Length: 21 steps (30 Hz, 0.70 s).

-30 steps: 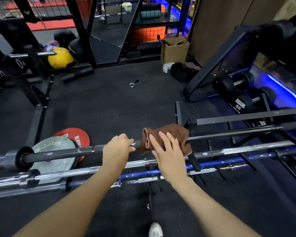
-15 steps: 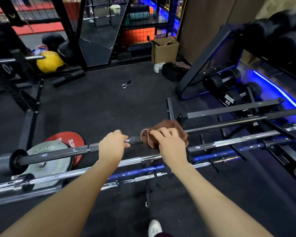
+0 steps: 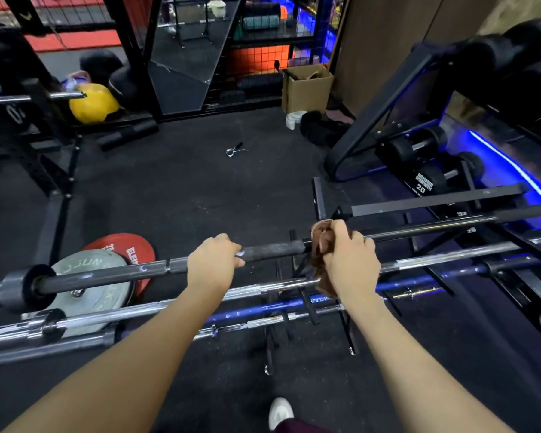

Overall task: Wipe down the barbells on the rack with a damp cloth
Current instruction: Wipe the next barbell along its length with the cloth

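The left hand [image 3: 213,265] curls around the shaft of the dark grey steel barbell [image 3: 272,250] lying topmost on the black metal rack [image 3: 431,201]. Just beside it, the right hand [image 3: 350,264] clenches a bunched brown cloth [image 3: 320,239] wrapped around the same bar. Below lie three more bars: two chrome barbells [image 3: 434,256], one blue barbell [image 3: 250,309].

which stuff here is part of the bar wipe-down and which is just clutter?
In the job:
left hand gripping the black barbell
right hand wrapping the brown cloth round it
chrome barbell, blue barbell
rack

Lying about:
spring collar
weight plates
yellow ball
cardboard box
dumbbells
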Each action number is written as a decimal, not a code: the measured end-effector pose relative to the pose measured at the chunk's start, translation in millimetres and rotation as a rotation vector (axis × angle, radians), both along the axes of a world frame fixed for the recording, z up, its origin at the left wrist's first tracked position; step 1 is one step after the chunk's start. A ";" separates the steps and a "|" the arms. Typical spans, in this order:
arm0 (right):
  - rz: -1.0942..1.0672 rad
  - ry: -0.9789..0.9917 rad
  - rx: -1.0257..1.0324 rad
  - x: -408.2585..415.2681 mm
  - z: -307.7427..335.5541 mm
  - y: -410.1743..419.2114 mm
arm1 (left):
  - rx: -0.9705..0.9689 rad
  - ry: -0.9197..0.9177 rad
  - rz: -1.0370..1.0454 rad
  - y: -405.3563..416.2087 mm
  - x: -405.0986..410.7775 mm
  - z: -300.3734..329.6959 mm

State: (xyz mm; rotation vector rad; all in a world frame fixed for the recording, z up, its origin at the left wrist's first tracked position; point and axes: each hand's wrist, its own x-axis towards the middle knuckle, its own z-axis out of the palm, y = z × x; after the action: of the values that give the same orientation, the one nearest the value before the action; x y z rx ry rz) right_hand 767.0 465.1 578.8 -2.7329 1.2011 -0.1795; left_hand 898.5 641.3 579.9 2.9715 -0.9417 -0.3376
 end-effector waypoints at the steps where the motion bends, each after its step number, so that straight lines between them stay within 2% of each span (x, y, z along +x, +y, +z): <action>1: 0.004 -0.004 0.009 1.0 1.1 -0.9 | 0.000 0.002 -0.002 -0.1 0.6 -0.4; 5: 0.025 -0.002 -0.001 -4.2 4.9 -4.8 | 0.005 0.016 -0.011 2.1 2.0 -4.1; 9: -0.086 -0.030 -0.030 -13.3 8.5 -17.2 | 0.004 -0.009 -0.026 4.1 0.0 -7.0; 13: 0.095 -0.037 -0.014 -1.5 4.3 1.8 | -0.036 -0.028 -0.043 5.0 -0.3 -7.8; 18: 0.152 0.022 0.018 -1.5 9.6 11.5 | -0.030 -0.043 -0.059 9.5 -1.5 -9.0; 21: 0.288 0.010 0.089 1.3 17.4 25.7 | -0.036 -0.063 -0.050 9.1 -2.7 -7.2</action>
State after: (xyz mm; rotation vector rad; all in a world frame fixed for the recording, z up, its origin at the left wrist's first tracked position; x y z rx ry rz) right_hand 768.3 490.9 596.3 -2.7892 0.7830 -0.0765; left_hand 895.8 650.4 572.7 2.9461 -1.0188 -0.2265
